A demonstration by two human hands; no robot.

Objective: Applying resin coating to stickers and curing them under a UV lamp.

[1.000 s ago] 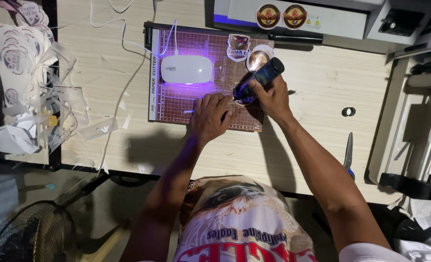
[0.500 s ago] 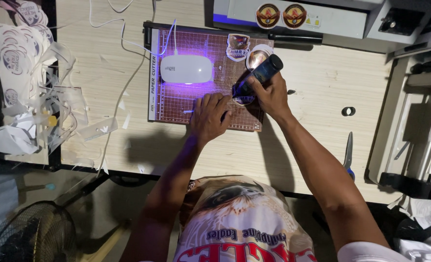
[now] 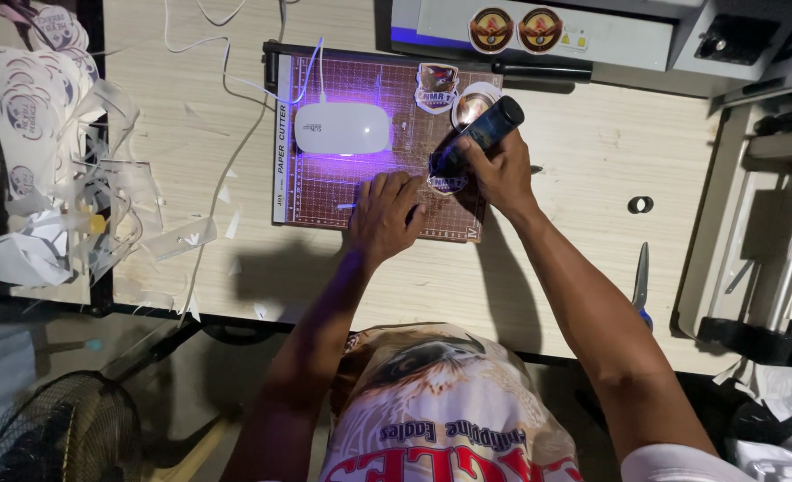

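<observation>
My right hand (image 3: 501,171) grips a dark bottle (image 3: 481,134) tilted nozzle-down over a small shield-shaped sticker (image 3: 447,183) on a brown cutting mat (image 3: 324,192). My left hand (image 3: 385,212) rests on the mat beside the sticker, fingers spread and pressing down by it. A white dome-shaped lamp (image 3: 342,128) sits on the mat to the left and casts purple light over the grid. A second shield sticker (image 3: 437,87) and a round one (image 3: 472,103) lie at the mat's far edge.
Scissors (image 3: 641,281) and a small black ring (image 3: 640,204) lie on the wooden table to the right. A pile of cut sticker sheets and clear scraps (image 3: 52,170) covers the left side. A machine (image 3: 583,31) stands at the back, a fan (image 3: 57,433) below left.
The bottle in my right hand has tipped slightly and shifted a little over the sticker. My left hand stays pressed on the mat.
</observation>
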